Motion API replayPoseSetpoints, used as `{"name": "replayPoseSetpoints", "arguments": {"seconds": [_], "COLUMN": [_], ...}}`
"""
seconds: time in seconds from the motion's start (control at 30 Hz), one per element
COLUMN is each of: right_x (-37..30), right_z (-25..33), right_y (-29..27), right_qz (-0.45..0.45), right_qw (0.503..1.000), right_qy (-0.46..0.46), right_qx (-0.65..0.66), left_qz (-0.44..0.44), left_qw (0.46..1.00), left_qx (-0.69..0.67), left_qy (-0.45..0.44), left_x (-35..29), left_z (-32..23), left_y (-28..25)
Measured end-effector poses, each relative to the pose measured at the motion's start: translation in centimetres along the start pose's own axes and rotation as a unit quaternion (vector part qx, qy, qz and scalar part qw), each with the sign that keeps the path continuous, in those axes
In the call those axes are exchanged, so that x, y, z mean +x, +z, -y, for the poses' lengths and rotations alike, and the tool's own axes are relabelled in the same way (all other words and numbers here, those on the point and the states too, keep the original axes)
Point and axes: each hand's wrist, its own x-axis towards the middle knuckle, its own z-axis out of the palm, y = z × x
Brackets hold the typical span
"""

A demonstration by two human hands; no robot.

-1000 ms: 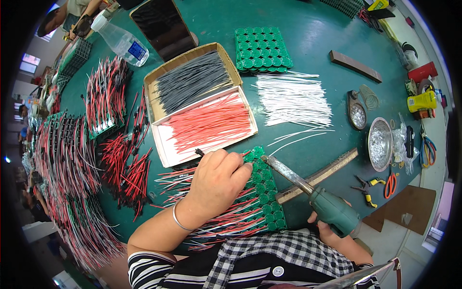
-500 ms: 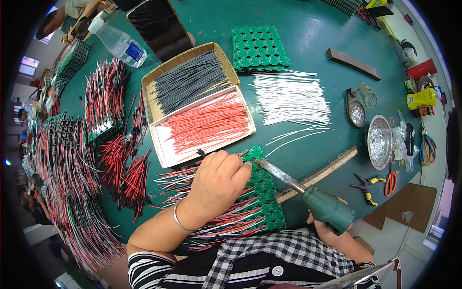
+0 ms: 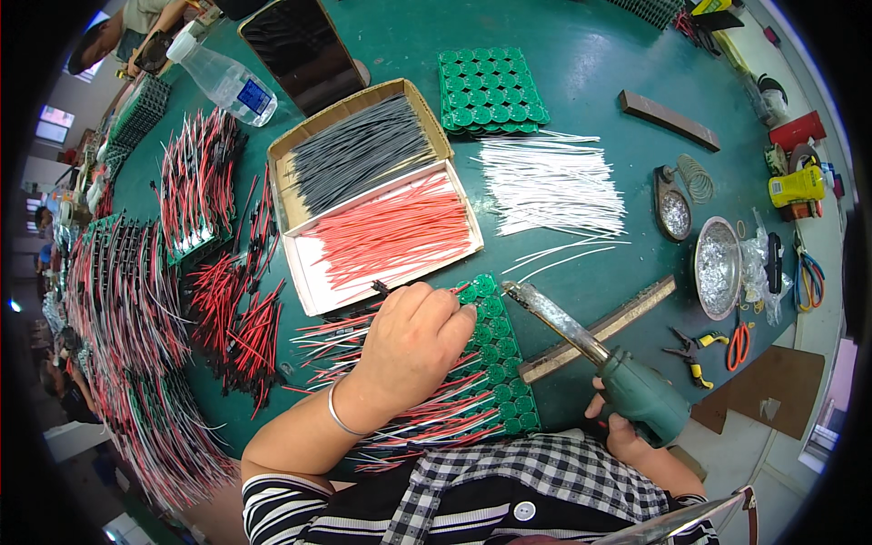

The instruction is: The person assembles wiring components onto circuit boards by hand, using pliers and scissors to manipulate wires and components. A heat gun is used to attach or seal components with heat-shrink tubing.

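Note:
A soldering iron [image 3: 643, 400] with a thick green handle and a bare metal barrel is gripped in my right hand [image 3: 623, 434]. Its tip sits just right of a panel of round green circuit boards [image 3: 504, 363], apart from it. Over the panel's top left, the fingers of my left hand [image 3: 413, 341] are pinched on a red wire lead; a red end shows by the fingertips and a black connector [image 3: 380, 288] sticks out behind the knuckles. Red, white and black wires [image 3: 427, 418] fan leftward from the panel's lower rows.
Ahead stands a box [image 3: 295, 263] of red and black wires, beside white wires [image 3: 554, 186] and stacked green boards [image 3: 495, 86]. Wired boards [image 3: 127, 318] lie left. A metal bar [image 3: 604, 327], metal bowl [image 3: 718, 268] and pliers [image 3: 695, 354] lie right; a bottle [image 3: 222, 82] and phone [image 3: 304, 54] stand behind.
My right hand has drawn the soldering iron back to the right, so its tip has left the top of the board panel. My left hand has hardly moved.

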Motion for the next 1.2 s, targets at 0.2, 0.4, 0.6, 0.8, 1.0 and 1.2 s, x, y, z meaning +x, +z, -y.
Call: {"name": "replayPoseSetpoints", "arguments": {"seconds": [0.2,0.4,0.6,0.8,1.0,1.2], "right_x": [-0.7,-1.4,-0.7,-0.2,-0.6,-0.6], "right_z": [-0.9,-1.8,-0.7,-0.9,-1.1,-1.2], "right_y": [0.3,0.0,-1.1,-1.0,-0.8,-1.0], "right_qz": [-0.037,-0.051,-0.017,0.030,0.037,0.046], "right_qw": [0.996,0.994,1.000,0.994,0.995,0.991], "right_qy": [0.033,0.016,-0.021,-0.088,-0.078,-0.101], "right_qx": [0.076,0.091,0.004,-0.051,-0.040,-0.074], "left_qz": [0.042,0.049,0.037,0.002,-0.020,-0.014], "left_qw": [0.992,0.976,0.997,0.999,0.997,0.996], "left_qx": [-0.108,-0.210,-0.070,-0.027,-0.051,-0.054], "left_qy": [-0.040,-0.003,-0.009,-0.040,-0.061,-0.065], "left_x": [1.1,0.3,0.1,-1.2,-1.1,-1.0], "left_z": [-0.1,2.3,-1.9,-2.2,-1.9,-2.0], "left_y": [-1.7,-3.4,-3.6,-1.0,-0.3,-0.3]}}
